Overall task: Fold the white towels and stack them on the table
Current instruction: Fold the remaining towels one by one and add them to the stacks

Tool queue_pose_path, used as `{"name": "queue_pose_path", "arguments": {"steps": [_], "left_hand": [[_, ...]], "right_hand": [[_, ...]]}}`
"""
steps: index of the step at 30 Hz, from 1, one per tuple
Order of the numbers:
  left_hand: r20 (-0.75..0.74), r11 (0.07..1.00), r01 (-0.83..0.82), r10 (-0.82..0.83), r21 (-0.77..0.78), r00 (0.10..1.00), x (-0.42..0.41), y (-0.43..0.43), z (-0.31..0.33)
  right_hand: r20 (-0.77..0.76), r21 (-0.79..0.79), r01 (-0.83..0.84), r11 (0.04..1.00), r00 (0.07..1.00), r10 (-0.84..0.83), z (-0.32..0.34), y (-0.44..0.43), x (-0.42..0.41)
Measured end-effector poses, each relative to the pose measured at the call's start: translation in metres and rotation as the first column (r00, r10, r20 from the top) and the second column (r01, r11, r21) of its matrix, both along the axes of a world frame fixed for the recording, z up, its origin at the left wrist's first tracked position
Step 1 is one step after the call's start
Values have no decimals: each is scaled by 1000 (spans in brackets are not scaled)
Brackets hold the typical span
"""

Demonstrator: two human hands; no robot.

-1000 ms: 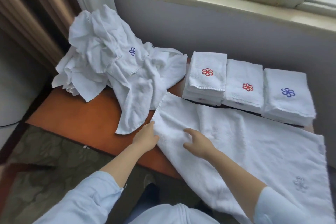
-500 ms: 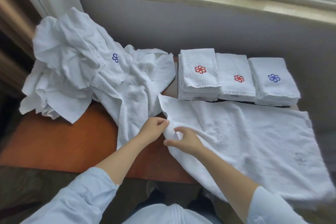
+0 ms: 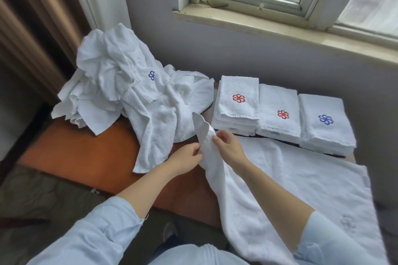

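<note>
A large white towel (image 3: 301,180) lies spread over the right half of the orange-brown table (image 3: 86,153), its near edge hanging off the front. Its left corner is lifted upright off the table. My left hand (image 3: 187,157) pinches that left edge low down, and my right hand (image 3: 228,146) pinches it just to the right, slightly higher. Behind the towel stand three stacks of folded white towels: one with a red flower (image 3: 237,103), one with a red flower (image 3: 280,114), one with a blue flower (image 3: 325,120).
A heap of unfolded white towels (image 3: 120,92) covers the table's far left and drapes toward the middle. A grey wall and a window sill (image 3: 280,28) rise right behind the table. Curtains (image 3: 43,28) hang at the left. Patterned floor lies below the front edge.
Both hands went from resting flat on the towel's left corner to pinching it, and the corner has risen off the table. The view has tilted upward.
</note>
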State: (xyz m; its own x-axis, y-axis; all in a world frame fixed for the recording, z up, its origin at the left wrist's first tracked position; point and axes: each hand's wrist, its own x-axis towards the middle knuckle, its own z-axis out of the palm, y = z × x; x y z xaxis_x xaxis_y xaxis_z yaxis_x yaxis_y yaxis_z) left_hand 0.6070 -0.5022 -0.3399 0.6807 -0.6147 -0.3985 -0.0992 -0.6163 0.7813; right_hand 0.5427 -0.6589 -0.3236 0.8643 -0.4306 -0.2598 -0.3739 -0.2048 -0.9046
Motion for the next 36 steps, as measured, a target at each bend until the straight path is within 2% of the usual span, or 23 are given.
{"name": "queue_pose_path", "arguments": {"steps": [7,9,12,16,19,21,23,27,31,36], "left_hand": [[158,975,-214,201,64,967,-7,-2,29],[130,964,-155,129,215,983,-4,6,38],[90,854,-15,-37,521,995,0,23,45],[64,675,12,-88,738,994,0,45,48],[87,562,11,-147,827,985,0,50,40],[140,582,-4,-189,813,972,4,46,31],[163,656,17,-211,754,964,10,36,19],[139,754,162,-319,637,938,22,5,-2],[160,758,301,-467,578,870,28,-31,-16],[179,726,462,-614,509,769,20,-80,-22]], "right_hand": [[77,70,-43,997,996,38,20,-17,12],[60,99,-105,990,993,100,15,-10,15],[1,127,-242,962,970,244,1,10,17],[-122,125,-391,912,906,406,-23,25,18],[-209,91,-404,910,886,414,-36,20,18],[-253,47,-394,918,884,392,-45,12,16],[-296,3,-366,931,889,350,-53,2,11],[-338,-101,-286,953,911,238,-63,-17,-3],[-334,-175,-126,977,940,61,-62,-36,-28],[-371,-217,57,974,919,-136,-56,-60,-74]]}}
